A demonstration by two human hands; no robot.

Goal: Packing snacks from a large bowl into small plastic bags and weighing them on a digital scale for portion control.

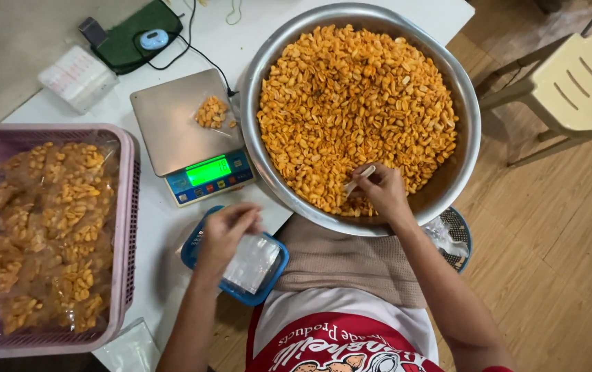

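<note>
**Scooping nuts beside the scale**

My right hand (380, 189) is closed on a small scoop (358, 180), dug into the orange nuts (354, 103) at the near edge of the big metal bowl (466, 103). My left hand (223, 234) pinches a clear plastic bag (251, 263) over the blue tray (192, 251), just in front of the scale (179, 131). A loose pinch could let the bag slip and nuts spill onto the counter (154, 227). Left of the scale, a pink basket (127, 207) holds filled clear packets (48, 227); a small bag of nuts (212, 112) sits on the scale's pan.
</note>
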